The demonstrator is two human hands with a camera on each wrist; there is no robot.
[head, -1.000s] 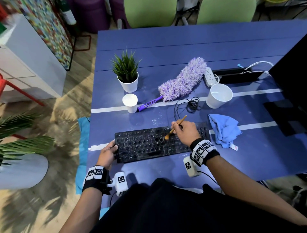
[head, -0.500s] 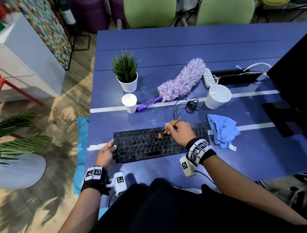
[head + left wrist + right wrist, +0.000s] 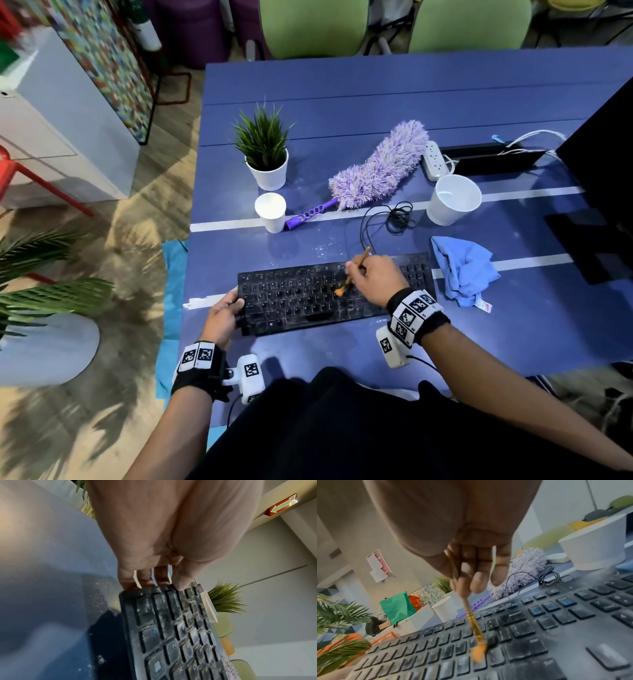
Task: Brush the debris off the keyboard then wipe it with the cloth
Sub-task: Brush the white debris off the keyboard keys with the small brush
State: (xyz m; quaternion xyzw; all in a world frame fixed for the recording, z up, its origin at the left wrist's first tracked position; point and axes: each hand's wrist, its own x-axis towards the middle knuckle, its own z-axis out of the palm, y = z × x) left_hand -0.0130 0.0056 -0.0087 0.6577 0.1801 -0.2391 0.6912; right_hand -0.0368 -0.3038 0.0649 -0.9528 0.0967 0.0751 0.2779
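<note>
A dusty black keyboard (image 3: 308, 298) lies on the blue table (image 3: 376, 102) in front of me. My left hand (image 3: 224, 310) grips its left end, thumb on the keys (image 3: 181, 582), fingers curled round the edge. My right hand (image 3: 371, 277) pinches a thin wooden brush (image 3: 354, 270); its orange bristles (image 3: 478, 651) touch the keys right of the middle. The keyboard (image 3: 505, 642) is grey with dust. A crumpled blue cloth (image 3: 462, 270) lies just right of the keyboard.
Behind the keyboard lie a coiled black cable (image 3: 397, 216), a purple duster (image 3: 373, 171), a small paper cup (image 3: 270, 212), a bigger white cup (image 3: 452, 198) and a potted plant (image 3: 265, 150). A power strip (image 3: 434, 161) and a black monitor (image 3: 603, 178) stand at right. White debris (image 3: 101, 588) speckles the table.
The right hand has drawn the brush tip toward me, from the upper key rows down to the middle rows. The left hand has kept its grip on the keyboard's left end.
</note>
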